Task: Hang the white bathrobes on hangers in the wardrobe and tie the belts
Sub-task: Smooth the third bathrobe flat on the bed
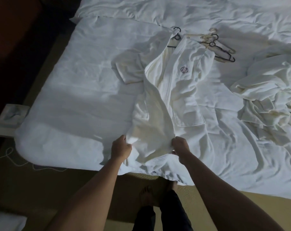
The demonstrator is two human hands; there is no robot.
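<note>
A white bathrobe [178, 90] with a round dark emblem lies stretched out on the bed, its collar at the far end over a dark hanger [176, 33]. My left hand [121, 147] grips the left front panel near the hem. My right hand [180, 145] grips the right front edge at the same height, and the cloth between them is lifted a little. A second white bathrobe [271, 100] lies crumpled on the right side of the bed. Several more hangers [216, 45], cream and dark, lie beyond the first robe's shoulder.
The bed [74, 80] has a rumpled white sheet, with pillows [124, 7] along its far edge. A small table with paper [9, 117] stands at the left, and a white cord [13, 157] lies on the floor. My feet [146, 195] stand on yellowish carpet.
</note>
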